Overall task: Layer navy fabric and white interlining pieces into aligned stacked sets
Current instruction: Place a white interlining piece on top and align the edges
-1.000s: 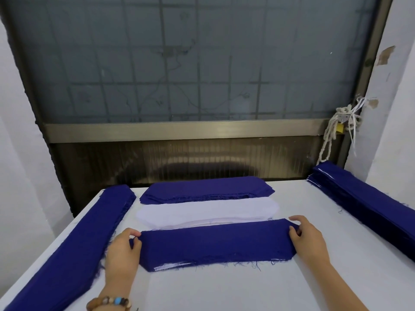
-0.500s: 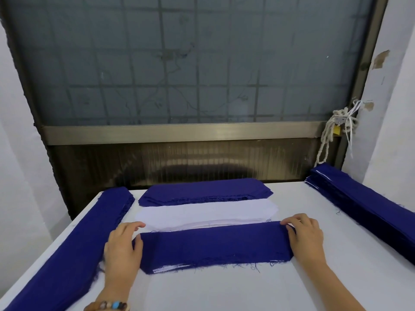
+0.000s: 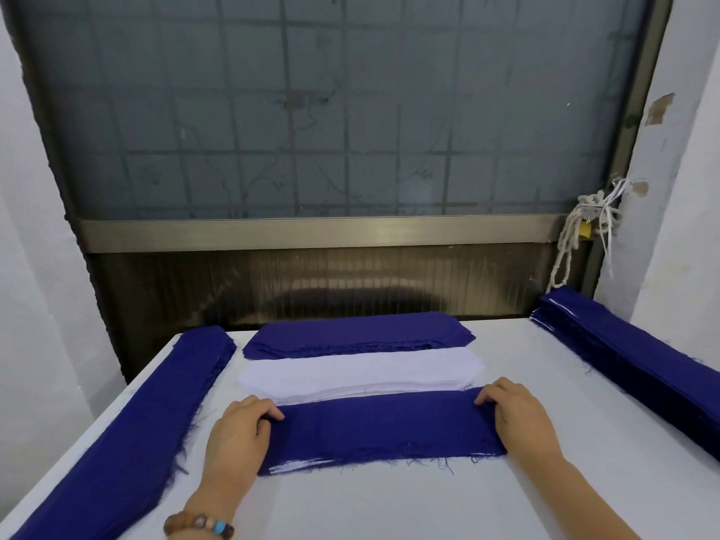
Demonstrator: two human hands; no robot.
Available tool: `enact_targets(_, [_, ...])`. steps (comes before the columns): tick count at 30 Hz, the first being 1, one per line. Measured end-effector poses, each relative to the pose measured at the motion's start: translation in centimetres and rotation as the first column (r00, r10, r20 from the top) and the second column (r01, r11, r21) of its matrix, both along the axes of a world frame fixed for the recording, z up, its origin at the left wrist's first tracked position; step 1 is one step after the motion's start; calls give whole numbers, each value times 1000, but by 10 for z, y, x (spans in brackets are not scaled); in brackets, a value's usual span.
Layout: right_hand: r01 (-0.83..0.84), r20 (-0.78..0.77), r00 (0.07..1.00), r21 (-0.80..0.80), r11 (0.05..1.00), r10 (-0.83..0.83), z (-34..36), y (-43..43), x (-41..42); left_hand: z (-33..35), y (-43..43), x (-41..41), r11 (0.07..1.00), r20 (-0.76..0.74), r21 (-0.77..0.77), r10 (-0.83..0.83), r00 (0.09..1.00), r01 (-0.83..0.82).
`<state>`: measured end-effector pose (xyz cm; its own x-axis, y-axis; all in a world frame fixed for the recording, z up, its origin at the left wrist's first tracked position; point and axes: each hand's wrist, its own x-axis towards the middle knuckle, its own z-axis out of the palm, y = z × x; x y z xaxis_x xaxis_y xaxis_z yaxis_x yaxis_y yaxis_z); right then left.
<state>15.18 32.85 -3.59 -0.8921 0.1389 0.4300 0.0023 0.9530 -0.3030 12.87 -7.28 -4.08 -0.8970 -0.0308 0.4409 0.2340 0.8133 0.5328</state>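
A layered stack [image 3: 382,426] lies nearest me on the white table, navy on top with white interlining edges showing at its front left. My left hand [image 3: 237,442] covers its left end, fingers curled over the far left corner. At the right end my right hand [image 3: 522,418] does the same, fingertips bent onto the far right corner. Behind it lie a pile of white interlining [image 3: 362,374] and a pile of navy pieces [image 3: 358,333].
A long navy pile [image 3: 128,434] runs along the table's left edge and another long navy pile [image 3: 631,360] along the right. The white table [image 3: 389,504] ends at a window wall behind; a rope bundle [image 3: 584,231] hangs at the right.
Both hands slid from the stack's ends up to its far corners, and their fingers curled onto the top navy layer. The stack itself has stayed where it was.
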Motion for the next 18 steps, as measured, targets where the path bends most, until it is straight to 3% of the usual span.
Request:
enact_targets(6, [100,118,987,108,989,-112,20,-13,-13,23,17,-8,957,55,-284,83,995,-64])
enact_targets(9, [105,110,987,94,990,-115,30,-26,-29,30,32,-20,961,28,-263,94,995,-84])
enact_targets(13, [-12,101,995,1,1000,12,34,-53,-58,34,60,-45,981,-34,-187,38,999,-44])
enact_targets(18, [-176,67,980,-123,977,185,27,-96,-96,30,108,-80,970,31,-224,-86,996,91])
